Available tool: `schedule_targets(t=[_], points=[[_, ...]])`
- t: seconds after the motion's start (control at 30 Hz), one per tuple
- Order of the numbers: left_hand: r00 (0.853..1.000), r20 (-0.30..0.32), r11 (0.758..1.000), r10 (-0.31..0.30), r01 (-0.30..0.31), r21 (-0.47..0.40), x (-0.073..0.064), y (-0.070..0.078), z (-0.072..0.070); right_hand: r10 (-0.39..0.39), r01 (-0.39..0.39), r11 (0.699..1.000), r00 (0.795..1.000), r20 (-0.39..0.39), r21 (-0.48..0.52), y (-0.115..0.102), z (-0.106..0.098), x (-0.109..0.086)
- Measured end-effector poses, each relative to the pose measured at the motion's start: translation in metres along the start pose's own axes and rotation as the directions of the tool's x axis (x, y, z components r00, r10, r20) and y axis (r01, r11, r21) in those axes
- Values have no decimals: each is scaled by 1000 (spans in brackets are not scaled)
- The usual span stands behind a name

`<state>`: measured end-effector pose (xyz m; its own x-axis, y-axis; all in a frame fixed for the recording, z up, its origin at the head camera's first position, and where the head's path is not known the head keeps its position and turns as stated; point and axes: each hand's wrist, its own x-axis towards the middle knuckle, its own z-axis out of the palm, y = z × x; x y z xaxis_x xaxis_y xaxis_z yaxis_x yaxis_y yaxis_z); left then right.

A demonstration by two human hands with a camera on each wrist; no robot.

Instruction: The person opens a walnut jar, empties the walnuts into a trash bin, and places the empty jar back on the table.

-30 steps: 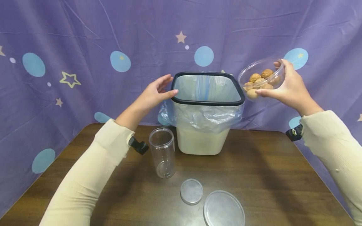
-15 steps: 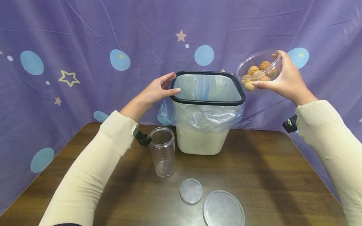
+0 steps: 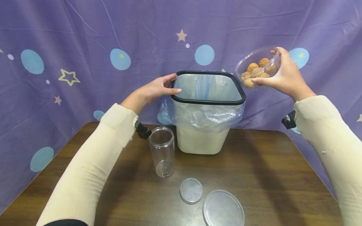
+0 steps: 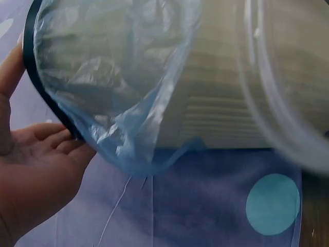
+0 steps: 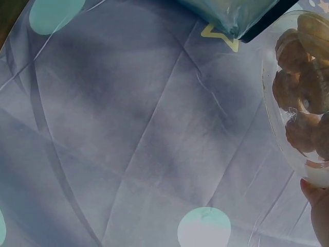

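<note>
A clear plastic tub (image 3: 242, 60), tilted toward the bin, holds several walnuts (image 3: 252, 67). My right hand (image 3: 289, 75) grips it by the side, thumb at the front and fingers behind, up and to the right of the bin. In the right wrist view the walnuts (image 5: 308, 85) show through the tub's base. The white bin (image 3: 202, 142) has a black rim (image 3: 209, 102) with a pale blue liner bag (image 3: 209, 116) folded over it. Beside the rim's left side is my left hand (image 3: 152, 89), thumb and fingers extended, fingertips right at the rim.
A tall clear jar (image 3: 162, 155) without a lid stands in front of the bin, below the left forearm. Two round clear lids lie nearer on the brown table (image 3: 268, 175): a small lid (image 3: 191, 191) and a larger lid (image 3: 223, 208). A purple curtain (image 3: 141, 28) hangs behind.
My right hand has raised the tub of walnuts and brought it slightly left. My left hand has moved a little right, closer against the bin's rim. The jar and lids stay put.
</note>
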<state>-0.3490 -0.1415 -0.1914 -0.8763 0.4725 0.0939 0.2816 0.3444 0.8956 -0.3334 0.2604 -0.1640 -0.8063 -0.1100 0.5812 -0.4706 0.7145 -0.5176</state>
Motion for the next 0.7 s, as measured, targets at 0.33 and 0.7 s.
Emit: schedule_targets(t=[0.33, 0.7], points=[[997, 73, 1000, 18, -18, -7, 0, -4, -5, -24, 24, 999, 1000, -1, 37, -6, 3, 4], [998, 67, 998, 13, -17, 54, -1, -6, -6, -188, 188, 982, 982, -12, -19, -8, 5, 7]])
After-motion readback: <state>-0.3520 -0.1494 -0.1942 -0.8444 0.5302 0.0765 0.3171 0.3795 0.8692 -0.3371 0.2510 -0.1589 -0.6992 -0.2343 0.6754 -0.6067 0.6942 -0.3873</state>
